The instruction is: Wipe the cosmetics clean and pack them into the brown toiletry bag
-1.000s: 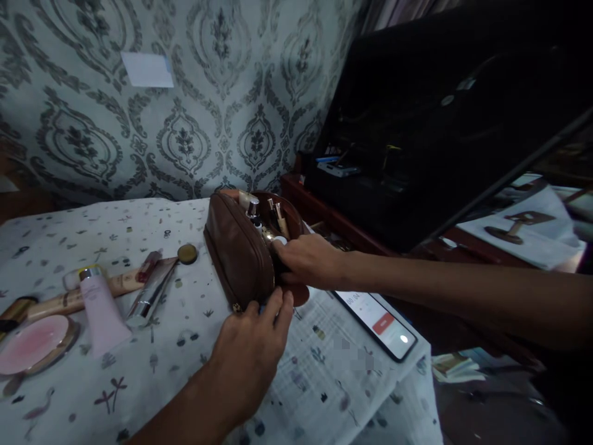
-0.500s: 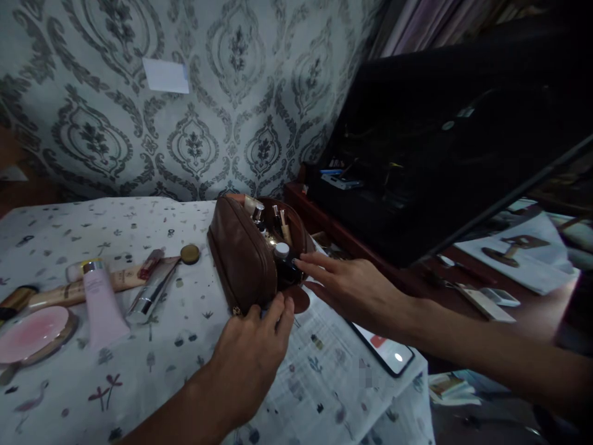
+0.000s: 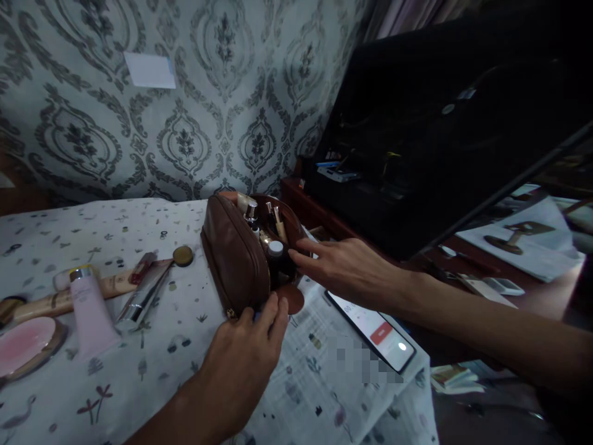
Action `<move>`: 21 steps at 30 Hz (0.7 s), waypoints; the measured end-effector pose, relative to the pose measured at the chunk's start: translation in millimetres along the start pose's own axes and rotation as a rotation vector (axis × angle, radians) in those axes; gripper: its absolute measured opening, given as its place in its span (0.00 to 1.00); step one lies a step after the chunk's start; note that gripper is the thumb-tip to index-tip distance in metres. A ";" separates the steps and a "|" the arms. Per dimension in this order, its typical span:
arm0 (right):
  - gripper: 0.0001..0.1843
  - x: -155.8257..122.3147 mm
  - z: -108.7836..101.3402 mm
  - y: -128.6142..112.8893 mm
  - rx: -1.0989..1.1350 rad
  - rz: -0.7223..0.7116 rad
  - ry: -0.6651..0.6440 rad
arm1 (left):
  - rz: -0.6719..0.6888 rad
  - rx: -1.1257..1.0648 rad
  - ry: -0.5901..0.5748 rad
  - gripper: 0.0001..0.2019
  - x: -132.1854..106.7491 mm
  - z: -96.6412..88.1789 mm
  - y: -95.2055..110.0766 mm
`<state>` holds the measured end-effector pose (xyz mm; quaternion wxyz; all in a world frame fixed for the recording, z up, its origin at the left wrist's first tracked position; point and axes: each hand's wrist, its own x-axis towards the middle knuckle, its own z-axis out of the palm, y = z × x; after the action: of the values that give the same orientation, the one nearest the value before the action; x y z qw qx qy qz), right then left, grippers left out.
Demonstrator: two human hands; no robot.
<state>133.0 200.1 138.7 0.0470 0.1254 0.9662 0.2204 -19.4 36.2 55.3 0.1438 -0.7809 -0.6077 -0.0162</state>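
Note:
A brown zip pouch [image 3: 236,256] stands open on the patterned tablecloth [image 3: 139,364], with several small bottles and tubes sticking out of its top. My left hand [image 3: 245,364] rests at the pouch's near end, fingertips pinching the edge by the zip. My right hand [image 3: 345,269] reaches in from the right with fingers stretched out, its fingertips touching the pouch's open rim next to a white-capped dark bottle [image 3: 276,254]. It holds nothing.
Left of the pouch lie a pink tube [image 3: 90,306], a silver tube [image 3: 141,296], a beige tube [image 3: 65,296], a round gold lid [image 3: 183,255] and a pink compact [image 3: 25,340]. A lit phone [image 3: 373,324] lies on newspaper at the right. A dark cabinet stands behind.
My right hand let go of the white-capped bottle inside the pouch, drew back with fingers open, and now touches the pouch rim again. My left hand stays at the pouch's near end.

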 end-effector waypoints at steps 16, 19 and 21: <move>0.16 10.7 10.0 19.4 0.190 -0.138 0.029 | 0.039 0.050 0.058 0.32 -2.3 11.6 -6.6; 0.17 7.4 8.4 19.9 0.193 -0.141 0.025 | 0.061 0.061 0.061 0.35 -3.1 12.9 -9.0; 0.18 4.0 8.5 20.3 0.194 -0.144 0.024 | 0.061 0.061 0.060 0.36 -3.2 13.0 -9.2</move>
<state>134.8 222.3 139.7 0.0387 0.0571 0.9900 0.1234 -31.0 38.4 44.1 0.1864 -0.7934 -0.5793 -0.0167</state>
